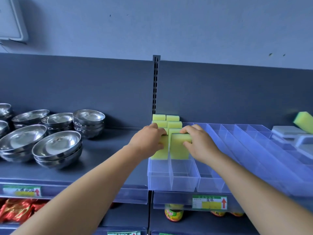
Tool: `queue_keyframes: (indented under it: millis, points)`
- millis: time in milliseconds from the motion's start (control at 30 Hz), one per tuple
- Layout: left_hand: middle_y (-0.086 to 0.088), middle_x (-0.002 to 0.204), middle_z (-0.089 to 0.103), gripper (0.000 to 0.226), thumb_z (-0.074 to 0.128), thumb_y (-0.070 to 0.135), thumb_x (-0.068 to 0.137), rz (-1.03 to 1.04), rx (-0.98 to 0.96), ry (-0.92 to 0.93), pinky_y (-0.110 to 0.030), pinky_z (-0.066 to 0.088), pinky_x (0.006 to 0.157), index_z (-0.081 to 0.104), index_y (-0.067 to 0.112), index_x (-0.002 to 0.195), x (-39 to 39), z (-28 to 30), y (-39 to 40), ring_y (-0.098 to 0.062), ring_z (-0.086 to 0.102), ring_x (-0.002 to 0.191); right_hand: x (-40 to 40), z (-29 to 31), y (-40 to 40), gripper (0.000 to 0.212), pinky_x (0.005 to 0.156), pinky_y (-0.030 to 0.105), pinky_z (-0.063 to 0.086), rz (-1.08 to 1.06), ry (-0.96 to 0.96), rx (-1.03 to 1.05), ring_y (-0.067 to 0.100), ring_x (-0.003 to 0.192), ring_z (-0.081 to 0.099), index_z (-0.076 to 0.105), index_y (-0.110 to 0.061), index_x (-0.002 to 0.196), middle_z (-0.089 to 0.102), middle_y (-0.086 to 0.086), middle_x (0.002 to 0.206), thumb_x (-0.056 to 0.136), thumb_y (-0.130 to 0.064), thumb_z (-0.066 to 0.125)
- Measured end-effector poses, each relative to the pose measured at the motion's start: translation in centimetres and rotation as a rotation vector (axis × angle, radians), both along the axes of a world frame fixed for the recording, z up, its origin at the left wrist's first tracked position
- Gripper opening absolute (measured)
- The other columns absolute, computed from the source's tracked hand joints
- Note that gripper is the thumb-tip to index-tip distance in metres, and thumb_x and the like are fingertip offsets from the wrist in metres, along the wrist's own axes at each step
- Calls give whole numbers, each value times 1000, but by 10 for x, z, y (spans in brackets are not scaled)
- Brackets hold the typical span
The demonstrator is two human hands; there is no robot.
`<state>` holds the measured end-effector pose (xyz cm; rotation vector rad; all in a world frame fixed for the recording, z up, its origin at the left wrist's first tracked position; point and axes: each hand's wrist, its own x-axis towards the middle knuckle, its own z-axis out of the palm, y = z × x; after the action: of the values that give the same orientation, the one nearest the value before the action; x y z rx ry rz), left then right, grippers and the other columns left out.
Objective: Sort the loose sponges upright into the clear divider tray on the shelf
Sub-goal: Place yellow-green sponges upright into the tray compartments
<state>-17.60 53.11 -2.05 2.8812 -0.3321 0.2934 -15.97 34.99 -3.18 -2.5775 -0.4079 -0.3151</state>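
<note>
Steel bowls (57, 146) sit stacked at the left of the dark shelf (108, 155). The left hand (146, 141) curls round one upright yellow sponge (160, 152) in the clear divider tray (184, 182); the right hand (197, 143) pinches its neighbour (179, 146). Squeezed foam may spring back and tilt, or jam on a divider. A loose sponge (304, 122) waits far right, below a grey wall (186, 28).

nine sponges (179, 146), six bowl stacks (57, 150), two hands (147, 141)
</note>
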Motion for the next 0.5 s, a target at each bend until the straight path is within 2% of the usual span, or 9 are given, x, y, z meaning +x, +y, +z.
queue_keyframes:
  millis: [133,333,500]
  points:
    - [-3,122,48,41,58,28,90,0,67,37,-34,47,80,53,24,131,7,-10,-1,-23,46,117,4,-7,-1,33,84,32,46,12,26,-119,22,101,53,51,-20,124,43,-5,127,92,-12,51]
    - [-3,117,48,40,60,35,89,19,122,44,-35,45,76,54,18,124,9,-8,-5,-23,42,115,7,-9,-1,39,89,30,44,16,49,-164,22,110,52,49,-22,131,42,-5,132,92,-17,53]
    - [0,129,49,56,62,43,87,-20,115,-43,-35,45,88,46,15,133,0,1,-14,-22,41,121,-4,4,-10,54,98,30,38,13,46,-160,18,126,42,36,-24,143,34,-8,145,92,-25,55]
